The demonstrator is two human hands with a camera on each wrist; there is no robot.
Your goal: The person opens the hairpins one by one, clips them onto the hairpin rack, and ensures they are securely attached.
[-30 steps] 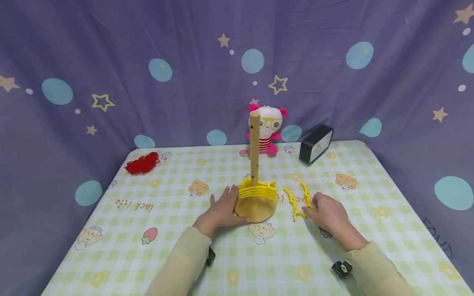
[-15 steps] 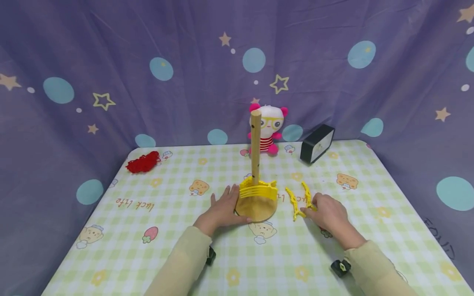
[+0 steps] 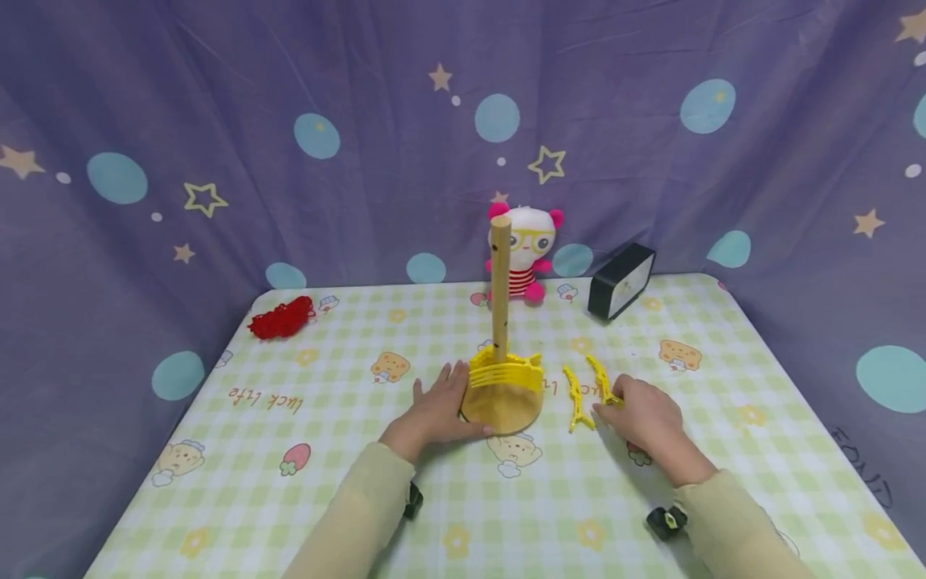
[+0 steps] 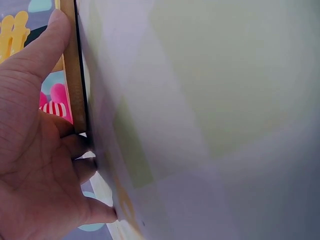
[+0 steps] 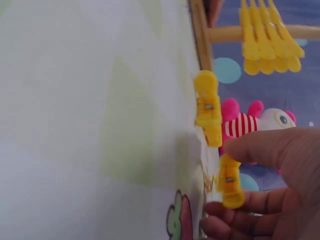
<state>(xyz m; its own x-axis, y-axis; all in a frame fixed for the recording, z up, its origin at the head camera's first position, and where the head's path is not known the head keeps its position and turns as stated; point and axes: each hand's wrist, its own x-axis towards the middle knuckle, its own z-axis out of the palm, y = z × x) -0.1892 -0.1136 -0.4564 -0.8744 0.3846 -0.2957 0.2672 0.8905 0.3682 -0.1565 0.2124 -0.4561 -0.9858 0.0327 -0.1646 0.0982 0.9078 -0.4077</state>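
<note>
My left hand point(image 3: 434, 410) rests at the left side of the wooden stand's round base point(image 3: 502, 410), fingers spread. Its thumb point(image 4: 52, 37) touches the base's edge in the left wrist view. An upright post point(image 3: 500, 289) rises from that base, with several yellow clothes pegs point(image 3: 510, 375) around its foot. Right of the stand, my right hand point(image 3: 644, 414) pinches the end of a yellow clothes peg point(image 5: 230, 185) between thumb and fingers, low over the tablecloth. Another loose peg point(image 3: 576, 400) lies just left of it.
A panda plush toy point(image 3: 531, 245) sits behind the post, and a black clock point(image 3: 620, 283) stands at the back right. Red netting point(image 3: 282, 318) lies at the back left. A checked tablecloth point(image 3: 340, 515) covers the table, before a purple curtain point(image 3: 391, 161).
The loose peg on the left has turned slightly and sits nearer the other. My right thumb has shifted a little, away from that left peg. The left hand keeps its place on the base.
</note>
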